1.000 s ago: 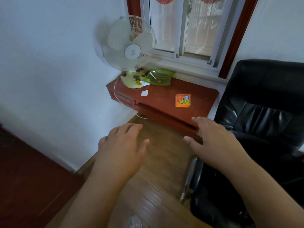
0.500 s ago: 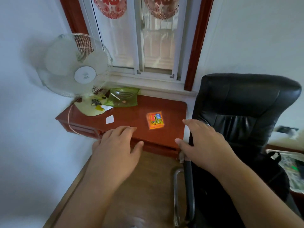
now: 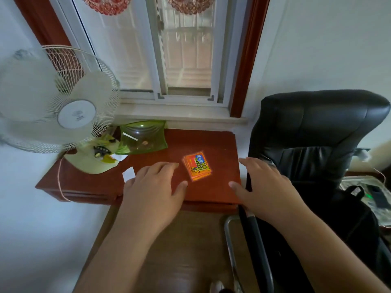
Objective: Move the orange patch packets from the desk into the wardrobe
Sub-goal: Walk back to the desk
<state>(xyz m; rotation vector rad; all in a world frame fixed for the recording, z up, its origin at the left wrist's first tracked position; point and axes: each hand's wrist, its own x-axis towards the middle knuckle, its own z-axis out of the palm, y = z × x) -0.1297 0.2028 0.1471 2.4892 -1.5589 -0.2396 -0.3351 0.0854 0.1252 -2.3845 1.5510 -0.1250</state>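
I have both hands out over the tabletop (image 3: 215,144), and the stack of orange packets (image 3: 197,166) lies flat between them, a little right of the middle and nearer the front edge than the back. Nothing is holding the packets yet. My left hand (image 3: 155,187) hovers just to the left of the stack, fingers straight and spread, palm down, its grip apart and empty. My right hand (image 3: 261,185) is over the right front corner of the tabletop, also flat and empty, its grip apart, beside the black chair (image 3: 313,140) that stands against the right edge.

I judge this to be the reach before the pickup: the first step of the task, with none of the carrying done. The wardrobe is not in view, so I will have to turn away from the window to find it once I have the stack.

The next move calls for closing in on the stack from both sides or pinching it from one edge. The packets look thin and slightly fanned, so I expect them to slide apart; I would square them up first, then lift the whole lot together.

At the back left of the tabletop stand a fan (image 3: 59,106) and a green dish (image 3: 142,137), well apart from the packets, so they should not get in my way.
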